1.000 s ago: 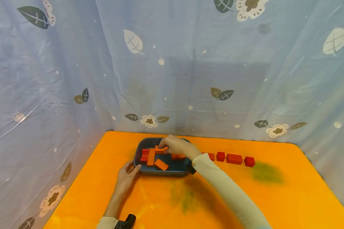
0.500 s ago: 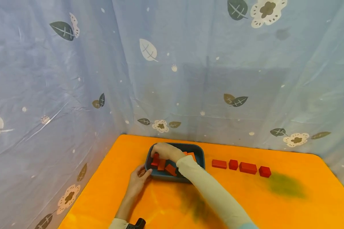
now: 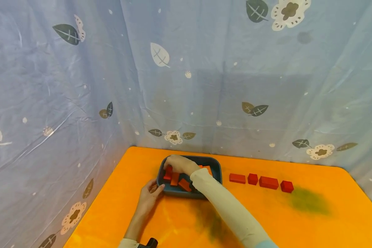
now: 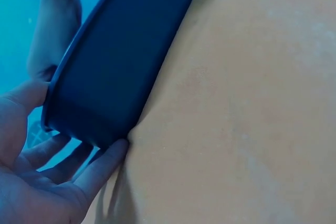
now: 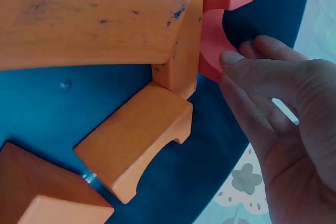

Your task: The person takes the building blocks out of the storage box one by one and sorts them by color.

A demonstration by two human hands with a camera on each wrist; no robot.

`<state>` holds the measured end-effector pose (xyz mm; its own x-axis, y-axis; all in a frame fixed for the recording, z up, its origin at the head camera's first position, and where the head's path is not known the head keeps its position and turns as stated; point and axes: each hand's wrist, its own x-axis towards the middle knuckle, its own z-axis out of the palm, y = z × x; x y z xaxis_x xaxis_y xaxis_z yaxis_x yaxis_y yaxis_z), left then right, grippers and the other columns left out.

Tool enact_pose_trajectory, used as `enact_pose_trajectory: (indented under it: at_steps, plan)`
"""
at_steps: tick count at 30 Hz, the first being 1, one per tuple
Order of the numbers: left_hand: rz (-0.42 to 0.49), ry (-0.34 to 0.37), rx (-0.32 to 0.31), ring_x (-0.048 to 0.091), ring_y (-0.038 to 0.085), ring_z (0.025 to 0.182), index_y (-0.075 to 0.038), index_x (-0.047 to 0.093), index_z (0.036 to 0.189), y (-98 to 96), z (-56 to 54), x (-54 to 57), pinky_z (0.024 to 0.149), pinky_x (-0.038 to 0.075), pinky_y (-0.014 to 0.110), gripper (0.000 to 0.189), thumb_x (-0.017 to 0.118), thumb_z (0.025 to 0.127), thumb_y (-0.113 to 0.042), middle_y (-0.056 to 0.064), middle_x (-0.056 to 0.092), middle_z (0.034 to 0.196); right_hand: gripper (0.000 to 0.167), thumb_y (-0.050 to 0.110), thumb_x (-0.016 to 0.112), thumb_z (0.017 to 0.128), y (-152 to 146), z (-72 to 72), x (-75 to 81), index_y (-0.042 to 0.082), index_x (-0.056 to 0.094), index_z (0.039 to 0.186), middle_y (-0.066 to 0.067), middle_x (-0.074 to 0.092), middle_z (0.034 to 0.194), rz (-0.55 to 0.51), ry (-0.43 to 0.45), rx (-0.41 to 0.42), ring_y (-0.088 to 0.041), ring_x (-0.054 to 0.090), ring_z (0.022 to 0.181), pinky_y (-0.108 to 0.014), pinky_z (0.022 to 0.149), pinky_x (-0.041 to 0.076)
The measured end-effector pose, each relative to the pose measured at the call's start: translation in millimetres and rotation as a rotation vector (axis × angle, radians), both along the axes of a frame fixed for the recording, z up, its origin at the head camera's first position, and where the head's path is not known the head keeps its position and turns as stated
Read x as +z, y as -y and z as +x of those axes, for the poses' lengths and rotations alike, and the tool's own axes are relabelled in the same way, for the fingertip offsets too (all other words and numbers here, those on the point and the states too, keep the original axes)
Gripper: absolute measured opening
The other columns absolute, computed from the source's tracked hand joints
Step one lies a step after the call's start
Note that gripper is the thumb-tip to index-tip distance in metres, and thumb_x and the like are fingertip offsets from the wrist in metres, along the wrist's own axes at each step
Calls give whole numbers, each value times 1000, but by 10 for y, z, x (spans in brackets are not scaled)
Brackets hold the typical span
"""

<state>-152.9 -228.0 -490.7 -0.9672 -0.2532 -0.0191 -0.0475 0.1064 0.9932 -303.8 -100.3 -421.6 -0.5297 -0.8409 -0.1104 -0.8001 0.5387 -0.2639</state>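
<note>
My left hand [image 3: 148, 196] grips the near left corner of a dark blue tray [image 3: 217, 168], thumb at the rim and fingers against the outer wall [image 4: 115, 61], as the left wrist view shows. Inside the tray's left end, my right hand [image 3: 181, 164] pinches a red arch block [image 5: 215, 45] at one leg between thumb and fingers. Against that block stands a long orange block [image 5: 184, 51], with another orange piece [image 5: 94, 19] across it. An orange arch block [image 5: 136, 135] lies nearby on the tray floor. My right hand and sleeve hide part of the tray in the head view.
To the tray's right, a row of red blocks runs across the orange table [image 3: 173, 227]: a long one [image 3: 237, 178], a cube [image 3: 252, 179], another long one [image 3: 268, 182] and another cube [image 3: 287, 186]. A patterned blue curtain [image 3: 204, 86] borders the table behind and left.
My right hand has moved left inside the tray, from the orange blocks to the red arch block. The head view has shifted left. My left hand keeps its place at the corner.
</note>
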Motion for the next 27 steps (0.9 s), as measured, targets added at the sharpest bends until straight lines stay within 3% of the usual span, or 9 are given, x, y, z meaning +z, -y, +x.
enact_pose_trajectory:
  at_steps: [8, 15, 22, 27]
  plan:
    - [19, -16, -38, 57, 35, 117, 6, 49, 138, -72, 14, -9, 91, 56, 36, 49, 64, 96, -13, 27, 55, 131, 34, -5, 70, 87, -31, -4, -56, 19, 75, 111, 3, 68, 114, 133, -100, -25, -15, 61, 108, -25, 96, 50]
    - [23, 1, -73, 57, 35, 118, 7, 45, 140, -129, -2, -40, 91, 56, 37, 52, 64, 97, -16, 27, 52, 134, 27, 1, 70, 89, -107, 14, -117, 21, 77, 105, 5, 68, 107, 141, -133, -29, -15, 61, 102, -24, 93, 51]
    - [19, 11, -59, 55, 36, 120, 9, 42, 141, -66, -5, 58, 92, 55, 42, 53, 63, 97, -14, 29, 50, 136, 33, -6, 70, 84, -108, -59, 139, 12, 75, 111, 0, 69, 114, 73, -51, 48, -16, 63, 103, -22, 90, 52]
    - [31, 19, -21, 56, 34, 118, 8, 45, 140, 12, -8, 17, 90, 57, 38, 51, 64, 96, -11, 29, 52, 135, 32, 4, 76, 84, -108, -61, 259, 8, 73, 115, -2, 70, 113, 37, -31, 89, -16, 63, 98, -21, 85, 53]
